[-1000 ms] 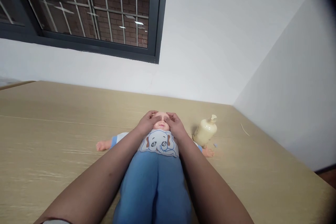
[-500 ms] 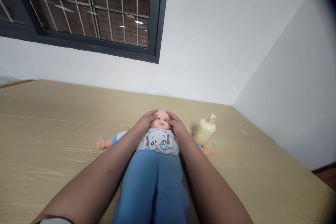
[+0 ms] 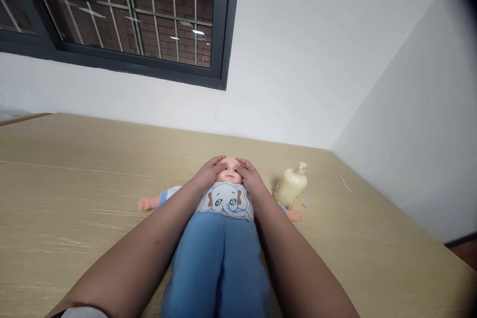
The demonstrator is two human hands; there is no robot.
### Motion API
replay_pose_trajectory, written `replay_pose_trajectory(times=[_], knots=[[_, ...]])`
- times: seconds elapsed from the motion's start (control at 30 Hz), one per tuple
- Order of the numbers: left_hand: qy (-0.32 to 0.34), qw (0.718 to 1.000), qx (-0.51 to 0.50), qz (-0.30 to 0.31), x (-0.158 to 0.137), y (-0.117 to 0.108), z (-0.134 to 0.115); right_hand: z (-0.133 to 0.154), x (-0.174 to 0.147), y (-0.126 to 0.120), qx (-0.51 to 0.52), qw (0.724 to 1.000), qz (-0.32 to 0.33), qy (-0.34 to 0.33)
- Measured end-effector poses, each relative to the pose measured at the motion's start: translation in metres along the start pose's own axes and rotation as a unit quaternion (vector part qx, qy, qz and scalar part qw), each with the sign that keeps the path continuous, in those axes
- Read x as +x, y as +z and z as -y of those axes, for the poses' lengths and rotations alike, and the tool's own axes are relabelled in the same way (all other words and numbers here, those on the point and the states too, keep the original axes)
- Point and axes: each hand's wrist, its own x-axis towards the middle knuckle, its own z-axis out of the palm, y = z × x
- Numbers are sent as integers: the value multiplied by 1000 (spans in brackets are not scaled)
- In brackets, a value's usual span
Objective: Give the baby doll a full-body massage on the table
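A baby doll [image 3: 224,238] lies on its back on the table, in blue trousers and a white top with an elephant print. Its arms stretch out to both sides. My left hand [image 3: 210,173] cups the left side of the doll's head [image 3: 230,175], its thumb lying across the eye there. On the other side of the head, my right hand [image 3: 250,177] curves round in the same way, with the thumb beside the other eye. Both sets of fingertips rest near the top of the head.
A cream pump bottle [image 3: 290,186] stands on the wooden table [image 3: 74,248], close to the doll's arm at the right. Farther right lies a thin pale strip [image 3: 346,184]. Behind the table rises a white wall [image 3: 279,84] with a barred window [image 3: 141,15].
Both thumbs have slid inward over the doll's face, toward the eyes and nose. The hands still hold the head, and the doll and bottle stay in place.
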Motion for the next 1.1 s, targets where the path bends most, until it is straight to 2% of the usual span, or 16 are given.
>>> replay_pose_trajectory(times=[0.2,0.3,0.4,0.53,0.73,0.97,1.1], knots=[[-25,997,-72,17,0,-6,5,4,-7,-3,82,995,18,50],[-23,997,-77,15,-1,-6,7,4,-8,-6,89,994,31,54],[-8,999,-53,12,0,-5,6,0,-6,-6,64,997,42,24],[9,1000,14,-4,2,-2,3,-5,0,-4,-17,999,11,-27],[13,998,60,-19,5,1,2,-8,7,-3,-50,998,-22,-31],[0,1000,-2,0,2,-2,3,-6,4,-4,13,1000,-13,1],[-17,998,-53,15,1,-5,6,1,-3,-4,73,996,-1,46]])
